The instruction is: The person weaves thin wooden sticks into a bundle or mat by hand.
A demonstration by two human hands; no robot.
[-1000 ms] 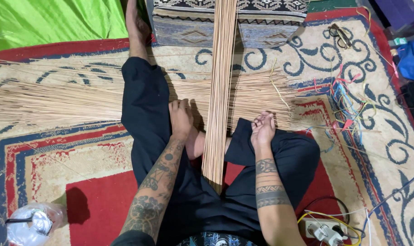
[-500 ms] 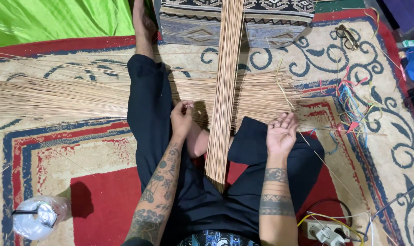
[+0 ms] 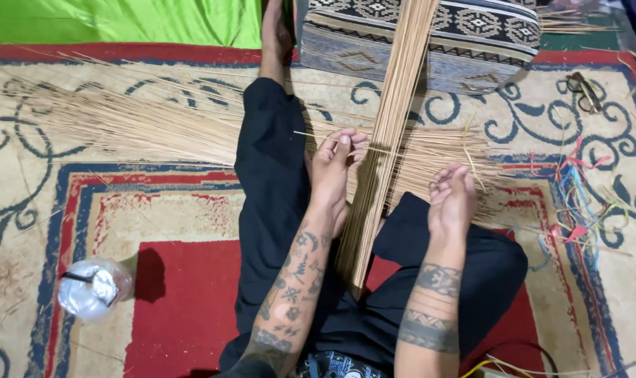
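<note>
I sit on a patterned carpet with my legs in black trousers [image 3: 269, 175] stretched out. A long bundle of thin tan sticks [image 3: 388, 133] runs between my legs toward a cushion. My left hand [image 3: 335, 164] is at the bundle's left side, its fingertips pinching a single thin stick [image 3: 304, 134] that lies crosswise over the bundle. My right hand [image 3: 451, 199] hovers to the right of the bundle above my right thigh. Its fingers are loosely curled, and I see nothing in them.
Loose sticks [image 3: 122, 126] fan out across the carpet to the left and behind the bundle. A patterned cushion [image 3: 472, 42] and green cloth [image 3: 122, 21] lie at the far edge. Scissors [image 3: 584, 91] and coloured strings [image 3: 577, 203] are at right, a lidded plastic cup [image 3: 94, 287] at left.
My right hand has left the bundle and drifted right, its fingers curling. My left hand has slid up along the bundle and now pinches one stick.
</note>
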